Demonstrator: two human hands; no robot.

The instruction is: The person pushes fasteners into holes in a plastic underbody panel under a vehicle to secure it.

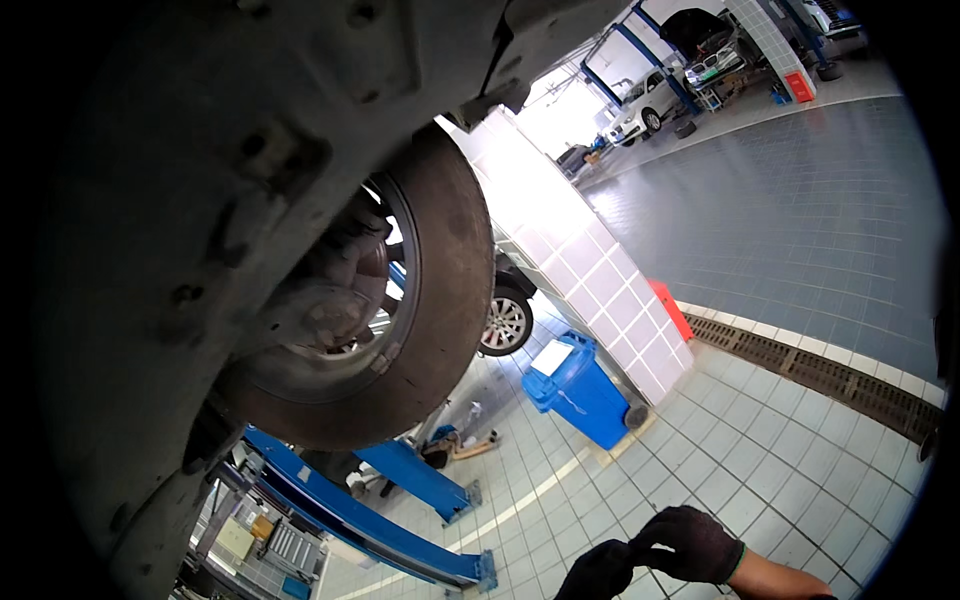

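Observation:
At the bottom of the head view, my left hand [595,572] and my right hand [685,543], both in dark gloves, meet. The fingers of my right hand are bent and pressed against my left hand; whatever they pinch is hidden. My left hand's fingers are closed and dark, their detail hard to make out. Above and to the left hangs the grimy underside [220,130] of a raised car, with a tyre [455,280] and its wheel's inner side [335,310] showing. My hands are apart from both.
Blue lift posts [405,470] stand at lower left by a trolley [290,545]. A blue bin [590,400] stands beside a tiled pillar [570,260]; a second wheel [505,320] is behind. A drain grate [800,360] crosses the floor. Other cars [650,105] stand far back.

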